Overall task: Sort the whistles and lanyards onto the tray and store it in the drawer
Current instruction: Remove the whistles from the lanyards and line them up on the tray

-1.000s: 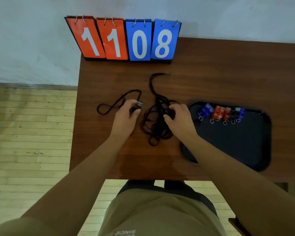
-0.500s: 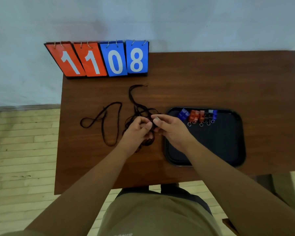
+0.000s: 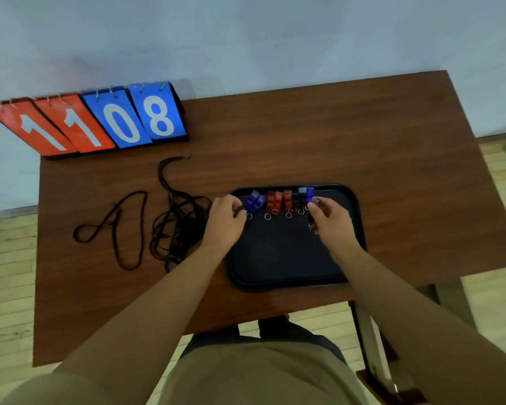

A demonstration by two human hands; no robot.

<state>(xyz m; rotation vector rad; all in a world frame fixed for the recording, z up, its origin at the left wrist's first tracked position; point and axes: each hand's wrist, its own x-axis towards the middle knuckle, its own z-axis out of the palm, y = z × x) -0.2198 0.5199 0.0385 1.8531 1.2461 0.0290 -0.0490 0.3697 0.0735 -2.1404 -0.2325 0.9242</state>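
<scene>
Now right hand [image 3: 330, 222] pinching dark whistle [image 3: 311, 223] over tray [image 3: 281, 258], left hand [image 3: 225, 222] near

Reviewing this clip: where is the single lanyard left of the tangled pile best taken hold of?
Pinch the single lanyard from above where its two strands cross, approaching from the left, clear of the tangled pile. It lies flat on the table in open loops, so one grip there should lift both strands.

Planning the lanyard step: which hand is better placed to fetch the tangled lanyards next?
Left, probably. The left hand sits at the left edge of the tray, right beside the tangled lanyards on the table. The right hand is over the tray's right side, seemingly pinching a dark whistle.
</scene>
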